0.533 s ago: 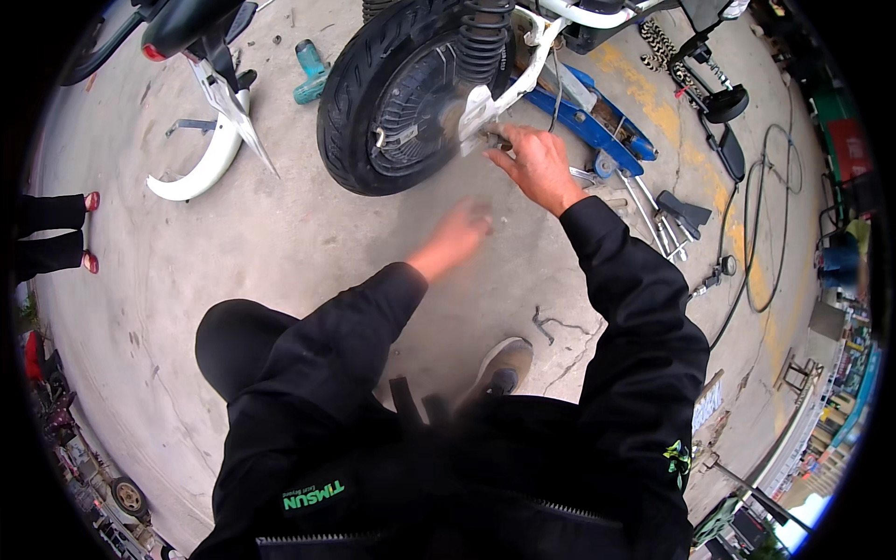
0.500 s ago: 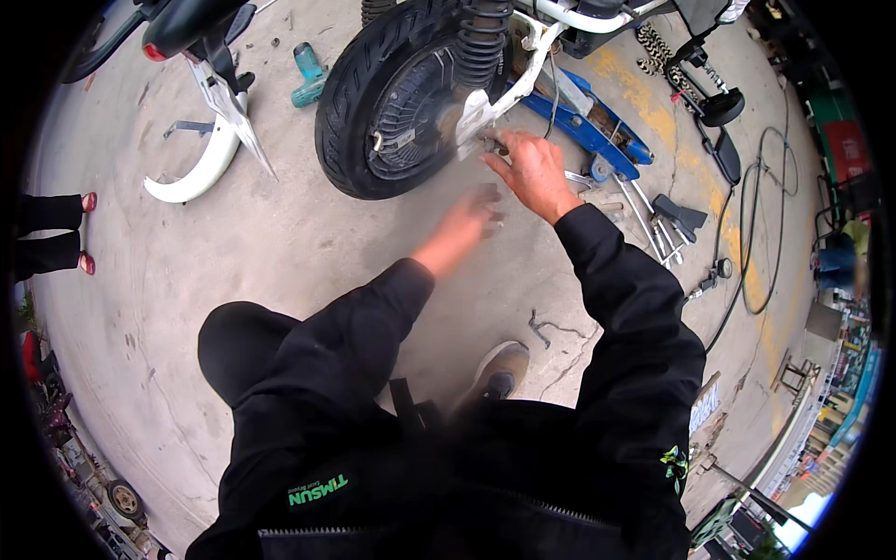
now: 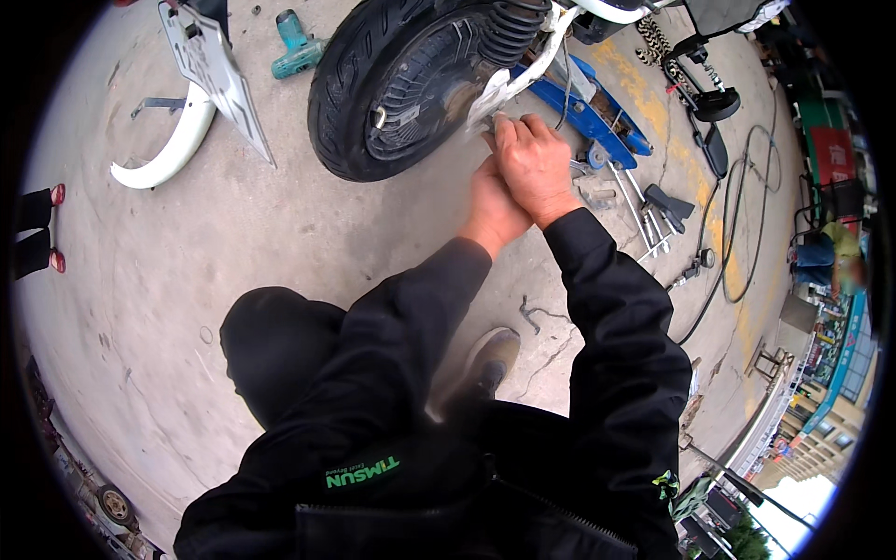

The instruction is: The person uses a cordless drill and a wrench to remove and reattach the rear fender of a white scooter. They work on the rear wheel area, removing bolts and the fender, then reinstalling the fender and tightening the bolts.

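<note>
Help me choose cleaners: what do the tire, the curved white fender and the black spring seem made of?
Tire: rubber, dull black, judging by its molded tread grooves. White fender: probably plastic, smooth finish, by its one-piece curve; painted metal possible. Spring: likely steel, coated black, from its thick coils.

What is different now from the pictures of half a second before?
The bare left hand has moved up and right to meet the bare right hand; what it grips, if anything, is hidden. The right hand stays by the white metal frame end. The black-tyred wheel, teal pistol-shaped power tool and curved white fender stay in place; the view has shifted slightly.
</note>
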The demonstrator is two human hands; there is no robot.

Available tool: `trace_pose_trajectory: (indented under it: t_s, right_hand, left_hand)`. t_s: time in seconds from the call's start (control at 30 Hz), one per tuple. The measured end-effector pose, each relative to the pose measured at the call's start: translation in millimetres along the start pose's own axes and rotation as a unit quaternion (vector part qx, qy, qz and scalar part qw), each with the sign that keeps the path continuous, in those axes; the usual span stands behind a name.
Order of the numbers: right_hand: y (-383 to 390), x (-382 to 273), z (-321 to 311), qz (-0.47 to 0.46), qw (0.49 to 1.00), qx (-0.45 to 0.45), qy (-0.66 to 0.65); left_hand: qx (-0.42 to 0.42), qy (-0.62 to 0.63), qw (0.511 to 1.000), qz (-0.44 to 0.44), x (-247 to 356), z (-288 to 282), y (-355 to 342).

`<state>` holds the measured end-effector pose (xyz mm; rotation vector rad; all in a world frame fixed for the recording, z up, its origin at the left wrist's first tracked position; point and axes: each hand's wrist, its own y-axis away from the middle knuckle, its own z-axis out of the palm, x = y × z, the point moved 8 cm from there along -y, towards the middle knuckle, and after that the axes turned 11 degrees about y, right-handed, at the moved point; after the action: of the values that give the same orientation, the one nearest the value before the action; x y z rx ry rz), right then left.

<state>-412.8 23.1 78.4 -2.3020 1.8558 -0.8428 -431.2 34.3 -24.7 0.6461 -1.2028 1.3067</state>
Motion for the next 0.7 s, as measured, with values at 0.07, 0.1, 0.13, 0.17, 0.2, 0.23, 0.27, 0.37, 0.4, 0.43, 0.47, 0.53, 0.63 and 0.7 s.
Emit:
trace_pose_trajectory:
  t_s: [0.07,0.1,0.13,0.17,0.2,0.23,0.27,0.37,0.4,0.43,0.47,0.53,0.63,0.7]
  right_hand:
    - [-6,0,-2,-0.032,0.999,-0.018,0.002]
    - [-7,0,-3,-0.047,0.998,-0.028,0.006]
    - [-5,3,-3,-0.042,0.999,-0.015,0.000]
    - [-2,5,-2,-0.037,0.999,-0.002,-0.007]
    - [-4,3,-5,-0.035,0.999,0.014,-0.015]
    - [-6,0,-4,-0.041,0.999,0.008,-0.004]
    - [-8,-4,-4,-0.046,0.999,0.002,0.007]
    - [-13,-2,-1,-0.045,0.998,-0.034,-0.026]
    - [-15,3,-1,-0.041,0.997,-0.049,-0.043]
    - [-11,6,0,-0.024,0.998,-0.012,-0.059]
    - [-7,6,2,-0.012,0.998,-0.008,-0.061]
    - [-8,8,0,0.009,0.998,0.003,-0.065]
    - [-12,29,23,0.075,0.951,-0.234,-0.190]
    - [-14,25,31,0.059,0.951,-0.243,-0.184]
  left_hand:
    - [0.005,0.029,0.999,-0.012,4,-2,0]
    - [0.006,0.172,0.982,-0.075,2,0,1]
    - [0.021,0.306,0.942,-0.138,4,3,2]
    - [0.040,0.540,0.805,-0.244,3,16,7]
    - [0.044,0.567,0.786,-0.241,5,15,6]
    - [0.048,0.595,0.766,-0.240,7,15,5]
    - [0.041,0.431,0.889,-0.146,2,6,1]
    - [0.019,0.311,0.948,-0.064,10,-1,0]
    - [0.009,0.398,0.911,-0.104,10,4,-1]
    - [0.007,0.480,0.865,-0.146,10,8,0]
    - [0.005,0.598,0.772,-0.216,8,14,4]
    - [0.008,0.698,0.649,-0.303,11,21,8]
    - [0.024,0.634,0.674,-0.378,10,17,11]
    - [0.030,0.629,0.676,-0.384,15,15,11]
